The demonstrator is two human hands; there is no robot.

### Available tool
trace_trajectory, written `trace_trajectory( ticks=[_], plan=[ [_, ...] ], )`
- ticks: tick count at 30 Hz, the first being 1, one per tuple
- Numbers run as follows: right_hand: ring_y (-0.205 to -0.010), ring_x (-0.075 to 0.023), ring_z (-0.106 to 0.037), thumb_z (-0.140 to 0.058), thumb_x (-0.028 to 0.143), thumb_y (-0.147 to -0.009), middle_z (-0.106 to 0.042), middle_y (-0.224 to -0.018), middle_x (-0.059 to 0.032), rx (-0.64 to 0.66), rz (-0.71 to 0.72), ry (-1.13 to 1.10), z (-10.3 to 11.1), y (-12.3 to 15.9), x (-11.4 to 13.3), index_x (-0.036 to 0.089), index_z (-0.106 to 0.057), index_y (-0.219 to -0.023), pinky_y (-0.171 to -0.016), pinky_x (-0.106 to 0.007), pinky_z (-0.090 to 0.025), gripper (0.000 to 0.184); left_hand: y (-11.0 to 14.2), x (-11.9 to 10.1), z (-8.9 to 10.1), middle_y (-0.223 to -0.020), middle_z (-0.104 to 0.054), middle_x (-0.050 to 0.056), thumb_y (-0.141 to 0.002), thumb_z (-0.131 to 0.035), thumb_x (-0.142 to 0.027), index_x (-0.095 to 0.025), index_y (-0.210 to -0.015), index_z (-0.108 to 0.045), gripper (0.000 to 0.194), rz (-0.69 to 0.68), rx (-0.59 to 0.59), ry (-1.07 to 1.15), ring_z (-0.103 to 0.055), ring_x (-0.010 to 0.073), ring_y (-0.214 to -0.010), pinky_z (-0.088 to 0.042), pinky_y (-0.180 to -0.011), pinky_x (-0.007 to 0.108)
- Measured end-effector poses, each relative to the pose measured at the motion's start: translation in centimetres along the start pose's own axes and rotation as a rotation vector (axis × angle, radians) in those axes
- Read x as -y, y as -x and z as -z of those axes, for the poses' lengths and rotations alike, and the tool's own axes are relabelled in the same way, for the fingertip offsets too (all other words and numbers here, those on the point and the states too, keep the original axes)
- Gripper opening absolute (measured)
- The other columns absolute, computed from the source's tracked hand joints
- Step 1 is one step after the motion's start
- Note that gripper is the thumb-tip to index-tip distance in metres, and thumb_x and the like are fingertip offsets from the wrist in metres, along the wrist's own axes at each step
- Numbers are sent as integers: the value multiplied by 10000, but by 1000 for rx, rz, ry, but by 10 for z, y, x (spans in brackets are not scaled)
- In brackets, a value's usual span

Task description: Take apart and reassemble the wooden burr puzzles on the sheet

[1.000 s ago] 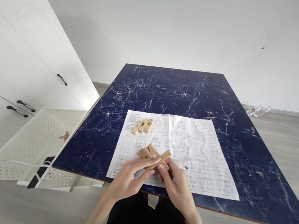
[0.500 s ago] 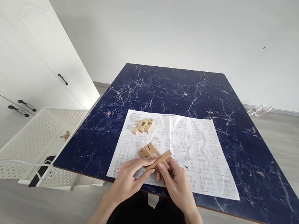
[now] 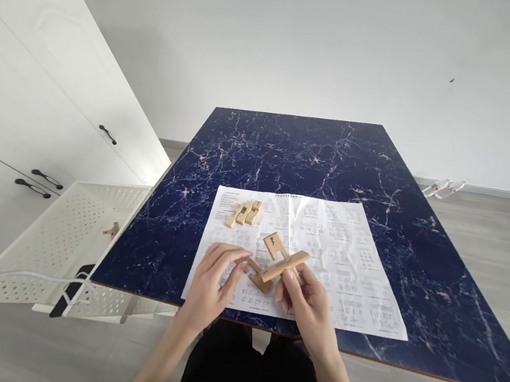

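My right hand (image 3: 309, 301) pinches two crossed wooden puzzle pieces above the printed sheet. One is a notched piece (image 3: 272, 243) marked with a black 3, pointing up and left. Across it lies a long wooden bar (image 3: 286, 266), slanting up to the right. My left hand (image 3: 217, 283) is curled to the left of them, its thumb and index finger closed at the end of another notched wooden piece (image 3: 260, 283). That piece is partly hidden behind the bar and low over the paper. Farther off, several notched wooden pieces (image 3: 243, 213) lie side by side on the sheet.
The creased printed sheet (image 3: 325, 225) of small diagrams lies on a blue marbled table (image 3: 288, 151). To the left are a white perforated basket (image 3: 40, 250) with a small wooden piece (image 3: 111, 230) inside, a white cable (image 3: 28, 275) and a white cabinet (image 3: 53, 83). Clear bottles (image 3: 443, 188) lie on the floor.
My hands have moved apart. The numbered piece and the crossing bar have shifted right with my right hand, and my left hand has drawn back to the left.
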State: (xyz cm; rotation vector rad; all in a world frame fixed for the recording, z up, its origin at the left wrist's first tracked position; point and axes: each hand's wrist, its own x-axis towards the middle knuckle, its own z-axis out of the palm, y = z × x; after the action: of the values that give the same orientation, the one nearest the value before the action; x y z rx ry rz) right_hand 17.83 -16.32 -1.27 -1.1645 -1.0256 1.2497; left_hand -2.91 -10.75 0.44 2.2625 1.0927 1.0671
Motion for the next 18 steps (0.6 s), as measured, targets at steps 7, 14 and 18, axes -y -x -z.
trace_trajectory(
  ticks=[7,14,18],
  plan=[
    [-526,-114,-468,-613,593,-1091,-613,-666,20,-50,-5,-55,2,-1,-1,225,-640,-921,-543,-281,-409,407,-10,20,14,-1294,-661,84,-1084,-674,-397,-280,-1338,-676,280,37,451,-153,-559,320,-1322,-541,-1114,522],
    [-529,-123,-465,-627,623,-1074,-615,-656,17,-54,-26,-47,2,-1,0,226,-662,-940,-542,-290,-403,421,-2,18,24,-1189,-658,53,-1096,-652,-414,-240,-1136,-618,182,166,474,-84,-651,270,-1112,-565,-959,433],
    [-529,-122,-470,-625,633,-1072,-617,-660,17,-44,-26,-49,2,-1,0,224,-671,-973,-542,-287,-407,423,2,13,34,-1091,-670,41,-1132,-553,-381,-235,-1055,-610,175,201,460,-52,-671,244,-1013,-545,-871,379]
  ],
)
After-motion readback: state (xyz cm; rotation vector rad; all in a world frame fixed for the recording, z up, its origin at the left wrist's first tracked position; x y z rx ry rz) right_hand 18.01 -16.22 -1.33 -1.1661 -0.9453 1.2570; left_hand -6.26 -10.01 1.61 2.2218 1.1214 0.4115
